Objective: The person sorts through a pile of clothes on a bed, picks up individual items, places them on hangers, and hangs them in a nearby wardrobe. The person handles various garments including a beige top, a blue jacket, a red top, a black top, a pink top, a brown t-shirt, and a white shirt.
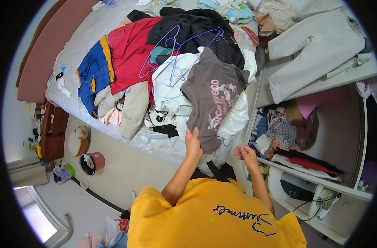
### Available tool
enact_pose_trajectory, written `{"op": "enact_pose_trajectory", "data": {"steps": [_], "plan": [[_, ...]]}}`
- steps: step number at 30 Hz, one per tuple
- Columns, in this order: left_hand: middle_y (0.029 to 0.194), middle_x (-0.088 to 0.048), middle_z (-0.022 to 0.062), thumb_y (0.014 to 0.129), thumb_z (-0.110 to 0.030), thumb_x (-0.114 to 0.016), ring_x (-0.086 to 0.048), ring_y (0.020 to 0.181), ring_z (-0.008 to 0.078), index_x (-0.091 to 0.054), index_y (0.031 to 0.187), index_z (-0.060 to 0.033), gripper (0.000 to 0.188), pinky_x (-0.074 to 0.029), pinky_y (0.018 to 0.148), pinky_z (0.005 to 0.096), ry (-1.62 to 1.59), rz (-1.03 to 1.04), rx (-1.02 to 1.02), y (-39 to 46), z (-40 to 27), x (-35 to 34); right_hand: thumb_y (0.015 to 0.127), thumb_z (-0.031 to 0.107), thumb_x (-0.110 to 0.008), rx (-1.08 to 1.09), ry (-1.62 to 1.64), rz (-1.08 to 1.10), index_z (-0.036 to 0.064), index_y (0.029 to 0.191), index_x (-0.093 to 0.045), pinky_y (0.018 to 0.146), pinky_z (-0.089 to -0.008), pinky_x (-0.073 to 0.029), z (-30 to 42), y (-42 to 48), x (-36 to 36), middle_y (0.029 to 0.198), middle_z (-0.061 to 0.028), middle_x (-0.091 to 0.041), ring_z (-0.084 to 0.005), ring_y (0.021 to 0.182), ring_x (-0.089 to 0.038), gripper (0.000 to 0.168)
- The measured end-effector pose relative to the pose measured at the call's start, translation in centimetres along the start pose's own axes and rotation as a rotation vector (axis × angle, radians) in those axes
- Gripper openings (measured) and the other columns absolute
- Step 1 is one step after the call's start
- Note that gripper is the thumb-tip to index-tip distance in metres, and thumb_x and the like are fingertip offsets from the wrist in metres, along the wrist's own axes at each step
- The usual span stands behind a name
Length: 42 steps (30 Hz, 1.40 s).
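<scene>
My left hand (193,145) grips the lower edge of a grey-brown printed garment (204,83), which lies spread over a pile of clothes on the bed. To its right my right hand (245,153) is raised with bent fingers, apart from the garment; whether it holds anything small cannot be told. Beside and under the garment lie white clothes (166,80). Blue and purple hangers (177,46) rest on the pile. Farther back are a black jacket (194,28), a red garment (129,49) and a blue jacket with yellow trim (95,74).
White trousers (315,49) lie on a shelf of the open wardrobe at right, above a compartment with folded and heaped clothes (283,133). A pink bin (98,161) and a plush toy (78,141) stand on the floor at left. The bed's edge (126,145) runs before me.
</scene>
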<state>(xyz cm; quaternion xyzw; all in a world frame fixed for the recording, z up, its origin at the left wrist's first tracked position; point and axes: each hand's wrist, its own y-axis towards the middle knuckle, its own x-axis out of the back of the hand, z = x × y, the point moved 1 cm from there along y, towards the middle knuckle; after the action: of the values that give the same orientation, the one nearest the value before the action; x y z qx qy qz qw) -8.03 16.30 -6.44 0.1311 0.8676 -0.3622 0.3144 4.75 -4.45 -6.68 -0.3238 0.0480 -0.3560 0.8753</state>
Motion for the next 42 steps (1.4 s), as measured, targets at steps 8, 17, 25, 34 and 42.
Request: {"op": "enact_pose_trajectory", "data": {"steps": [8,17,25,34,42], "plan": [[0.079,-0.062,0.0062,0.081,-0.002,-0.050,-0.057,0.069,0.0152,-0.057,0.099,0.0008,0.020,-0.044,0.064,0.0250,0.921,0.415,-0.465,-7.7,-4.9,-5.9,0.091,0.015,-0.045,0.298,0.247,-0.100,0.000,0.107,-0.055,0.066,-0.0222,-0.046,6.6,-3.5,-0.4,0.097,-0.0074,-0.062,-0.0116,0.079,-0.059,0.024],[0.059,-0.046,0.0058,0.053,-0.001,-0.052,-0.050,0.050,0.0235,-0.060,0.100,-0.0041,0.048,-0.040,0.044,0.0317,1.061,1.271,-0.867,-15.0,-7.0,-12.0,0.080,0.011,-0.055,0.837,0.491,-0.508,-0.002,0.126,-0.036,0.092,-0.0276,-0.037,10.2,-13.2,8.7,0.118,-0.0123,-0.048,-0.0173,0.102,-0.050,0.051],[0.078,-0.063,0.0151,0.060,0.002,-0.053,-0.062,0.066,0.0275,-0.062,0.099,-0.0033,0.041,-0.049,0.061,0.0318,0.972,1.473,-1.081,-12.2,-10.2,-21.0,0.076,0.005,-0.060,0.965,-0.298,-1.312,0.004,0.133,-0.028,0.088,-0.0321,-0.040,15.2,-19.0,13.7,0.126,-0.0147,-0.036,-0.0226,0.112,-0.041,0.066],[0.089,-0.064,0.0092,0.079,0.000,-0.056,-0.059,0.080,0.0126,-0.060,0.103,0.0009,0.024,-0.045,0.073,0.0229,1.027,1.313,-1.330,-14.2,-11.3,-28.5,0.072,0.005,-0.064,0.932,-0.557,-1.032,0.000,0.106,-0.056,0.072,-0.0244,-0.042,19.0,-25.6,20.0,0.087,-0.0023,-0.059,-0.0124,0.081,-0.054,0.035],[0.113,-0.054,0.0104,0.087,-0.022,-0.053,-0.051,0.101,0.0212,-0.051,0.116,-0.0013,0.036,-0.038,0.089,0.0335,0.087,0.488,-0.751,-9.7,-8.4,-30.1,0.078,0.011,-0.061,1.309,-0.230,0.648,-0.005,0.133,-0.027,0.101,-0.0355,-0.028,14.3,-26.6,2.3,0.133,-0.0226,-0.032,-0.0313,0.124,-0.033,0.066]]}}
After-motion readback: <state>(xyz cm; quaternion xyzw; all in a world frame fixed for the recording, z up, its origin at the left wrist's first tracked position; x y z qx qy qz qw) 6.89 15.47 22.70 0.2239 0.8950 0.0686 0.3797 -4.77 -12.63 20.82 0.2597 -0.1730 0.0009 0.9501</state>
